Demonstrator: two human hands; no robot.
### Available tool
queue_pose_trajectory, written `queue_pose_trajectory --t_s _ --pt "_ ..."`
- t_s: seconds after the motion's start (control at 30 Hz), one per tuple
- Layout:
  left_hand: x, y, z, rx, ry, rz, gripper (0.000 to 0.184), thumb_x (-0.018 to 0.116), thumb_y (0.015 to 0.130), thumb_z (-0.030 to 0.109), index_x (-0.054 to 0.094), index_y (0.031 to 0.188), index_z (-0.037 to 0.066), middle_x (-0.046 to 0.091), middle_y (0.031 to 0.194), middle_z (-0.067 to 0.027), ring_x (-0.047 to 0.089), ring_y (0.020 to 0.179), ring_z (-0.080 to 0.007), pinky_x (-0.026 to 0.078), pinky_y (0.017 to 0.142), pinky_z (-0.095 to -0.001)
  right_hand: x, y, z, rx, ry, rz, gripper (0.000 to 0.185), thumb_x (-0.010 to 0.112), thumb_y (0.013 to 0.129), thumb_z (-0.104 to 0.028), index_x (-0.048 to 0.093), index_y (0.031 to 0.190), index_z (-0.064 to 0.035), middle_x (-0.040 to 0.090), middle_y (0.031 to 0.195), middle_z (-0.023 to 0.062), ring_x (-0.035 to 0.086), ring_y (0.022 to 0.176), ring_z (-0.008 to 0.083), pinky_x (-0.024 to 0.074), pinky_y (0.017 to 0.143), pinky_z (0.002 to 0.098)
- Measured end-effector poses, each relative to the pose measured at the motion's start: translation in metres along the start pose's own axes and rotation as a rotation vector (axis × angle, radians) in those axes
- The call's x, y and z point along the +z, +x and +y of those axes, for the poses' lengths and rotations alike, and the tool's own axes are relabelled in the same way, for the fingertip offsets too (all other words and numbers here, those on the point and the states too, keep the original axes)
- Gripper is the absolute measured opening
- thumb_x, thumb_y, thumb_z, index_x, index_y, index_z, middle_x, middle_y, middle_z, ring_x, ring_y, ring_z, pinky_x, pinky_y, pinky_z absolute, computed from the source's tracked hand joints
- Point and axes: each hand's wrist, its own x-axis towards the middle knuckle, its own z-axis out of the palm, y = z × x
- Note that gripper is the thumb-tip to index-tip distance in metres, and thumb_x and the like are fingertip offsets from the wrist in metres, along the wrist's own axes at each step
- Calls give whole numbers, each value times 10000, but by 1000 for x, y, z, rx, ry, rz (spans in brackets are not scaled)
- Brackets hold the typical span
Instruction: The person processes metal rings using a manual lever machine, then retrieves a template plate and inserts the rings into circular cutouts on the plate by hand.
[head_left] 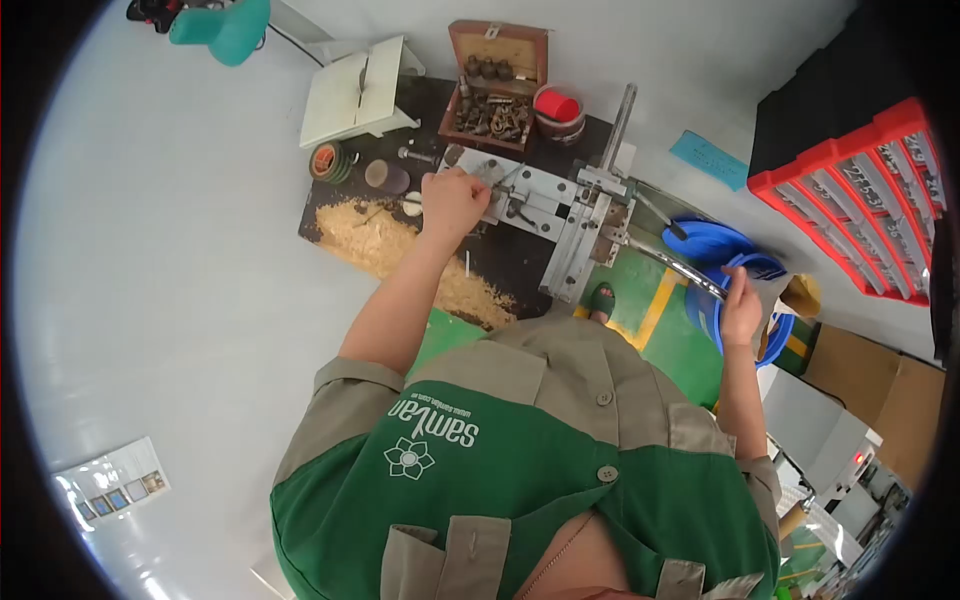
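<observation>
My left hand (455,208) is closed at the left part of a grey metal jig (545,216), its fingertips bunched; whatever they pinch is hidden. Stretched out to the right, my right hand (740,312) is wrapped round the end of a long shiny metal lever (680,265). That lever joins the jig at its right side. A small dark clamp (520,210) sits on the plate just right of my left hand. Pale shavings (370,235) lie heaped on the dark bench (505,262) below and left of it.
Behind the jig stands an open wooden box (492,110) of metal parts, beside a red-topped tub (558,108). A cream stand (350,95) and tape rolls (328,162) are at the left. Blue bins (705,310) stand below the lever; red-framed drawers (860,200) hang at right.
</observation>
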Motion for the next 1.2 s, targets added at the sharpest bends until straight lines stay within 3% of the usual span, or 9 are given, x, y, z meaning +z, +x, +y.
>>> queue_pose_trajectory --t_s 0.07,0.17,0.3,0.37,0.57,0.8,0.9,1.07,1.2 --pt "-3 4 -1 45 -5 -27 136 714 771 283 751 724 161 645 762 -31 632 812 -229 392 803 -401 3 7 2 10 -224 -119 613 306 1021 -574 760 1034 -163 714 862 171 684 900 359 508 805 433" --pt "-2 9 -6 126 9 2 127 702 769 268 747 712 164 639 761 -35 628 848 -236 399 830 -406 -1 4 0 -24 -53 28 617 325 1004 -601 763 1013 -167 718 859 165 686 868 364 522 771 450" --pt "-9 12 -8 200 38 -18 102 694 761 247 743 709 175 638 770 -36 622 869 -235 395 849 -412 0 11 -3 17 -267 -131 604 325 1014 -574 765 993 -162 719 870 168 686 865 375 524 771 447" --pt "-11 13 -10 249 9 -20 102 695 763 243 735 712 165 630 770 -42 619 863 -241 389 852 -417 -2 3 -2 -47 -95 40 625 325 1003 -598 766 977 -156 716 870 177 680 860 393 522 764 470" --pt "-11 14 -10 294 36 12 108 700 777 242 724 710 161 624 799 -30 610 870 -236 379 862 -411 1 7 2 -27 -176 -92 625 305 1011 -585 746 1045 -142 716 908 185 674 903 398 514 790 475" --pt "-10 0 -14 266 -84 103 85 680 854 220 700 883 143 613 841 -30 609 867 -247 375 887 -423 -40 -10 -46 -88 -158 77 552 318 1034 -538 716 1129 -167 713 930 178 675 875 390 522 763 456" --pt "-27 -11 -11 100 -281 2 87 692 861 187 708 912 119 631 888 -52 630 847 -244 408 904 -379 -39 -9 -44 -118 -169 93 540 334 1034 -527 702 1147 -148 709 947 192 669 891 408 522 761 480" --pt "-59 -37 -6 -411 -1361 -217 220 648 966 239 686 1044 37 663 887 23 583 839 -72 445 795 -235 -24 -3 -29 -35 -157 58 566 358 1026 -537 709 1138 -108 718 1011 171 675 951 382 525 808 463" --pt "-74 -62 -21 -318 -1972 -409 205 636 968 239 675 1008 41 657 919 -15 589 838 -135 454 812 -288 0 2 -5 -20 -132 -16 627 328 1029 -549 714 1109 -61 716 1065 159 661 1029 370 513 866 448"
